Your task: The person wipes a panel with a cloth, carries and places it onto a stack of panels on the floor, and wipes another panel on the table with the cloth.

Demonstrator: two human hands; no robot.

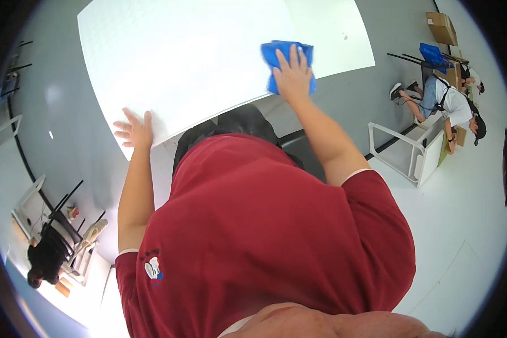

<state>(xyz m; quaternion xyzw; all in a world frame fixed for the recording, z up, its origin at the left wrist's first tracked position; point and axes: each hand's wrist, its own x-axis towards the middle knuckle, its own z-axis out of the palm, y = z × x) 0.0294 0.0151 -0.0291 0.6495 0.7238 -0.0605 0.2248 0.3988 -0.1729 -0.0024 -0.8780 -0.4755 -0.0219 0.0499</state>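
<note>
A folded blue cloth (269,53) lies on the white tabletop (186,62) near its front edge, right of the middle. My right hand (294,76) holds it down against the surface, with the fingers partly spread over it. At the table's near left corner, my left hand (135,130) rests palm down, its fingers apart and nothing in them. Small brownish specks (345,38) show on the table's right part.
A dark chair (304,149) is behind the table edge, close to my body. On the right, a seated person (453,104) is beside a white table (431,155) and cardboard boxes (442,28). Another person in black (45,256) sits at the lower left.
</note>
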